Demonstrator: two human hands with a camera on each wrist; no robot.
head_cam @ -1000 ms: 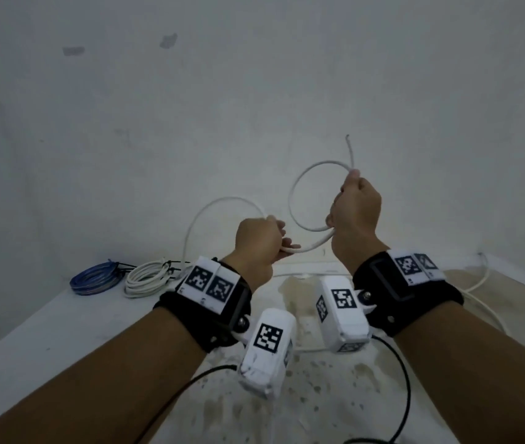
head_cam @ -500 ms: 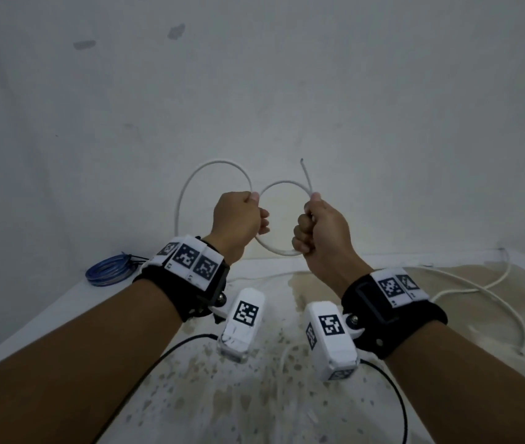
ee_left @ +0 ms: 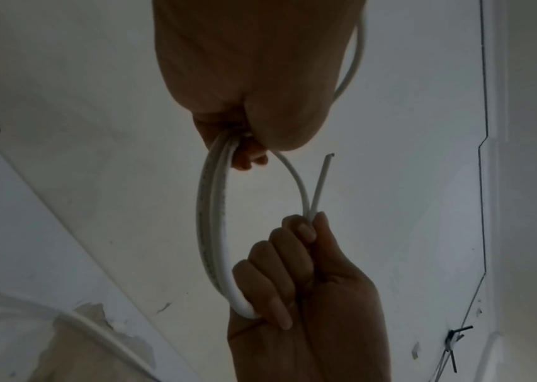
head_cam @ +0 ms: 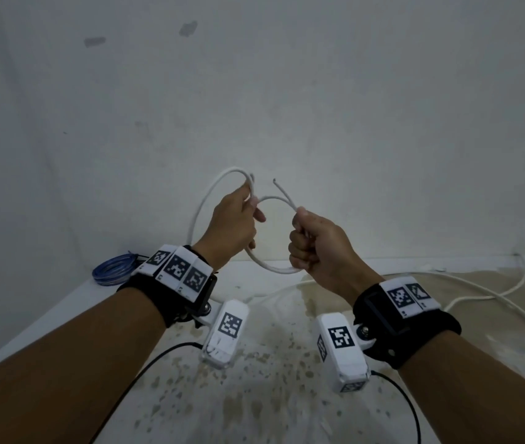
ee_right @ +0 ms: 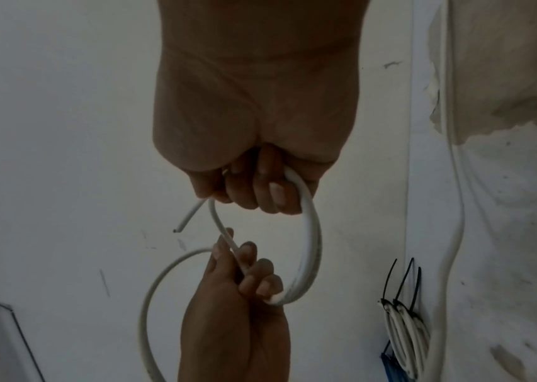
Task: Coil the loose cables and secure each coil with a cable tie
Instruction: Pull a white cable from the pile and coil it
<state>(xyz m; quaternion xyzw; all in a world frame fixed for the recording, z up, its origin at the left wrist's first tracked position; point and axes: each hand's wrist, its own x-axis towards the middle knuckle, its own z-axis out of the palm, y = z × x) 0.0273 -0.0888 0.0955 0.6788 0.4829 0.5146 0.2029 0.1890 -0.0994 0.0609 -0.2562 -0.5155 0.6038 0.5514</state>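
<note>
I hold a white cable in the air in front of the wall. My right hand grips a small loop of it in a fist, and the cut end sticks up above the thumb. My left hand pinches the other side of the loop together with a larger loop that arcs to the left. The left wrist view shows the doubled strands running from my left hand to the right fist. In the right wrist view the cable joins both hands.
A blue coil lies at the table's back left. White coils bound with black cable ties lie beside it. The loose rest of the white cable trails over the stained tabletop at the right.
The hands have come closer together and a little lower. The left hand has brought a second, larger loop up against the small loop that the right hand holds.
</note>
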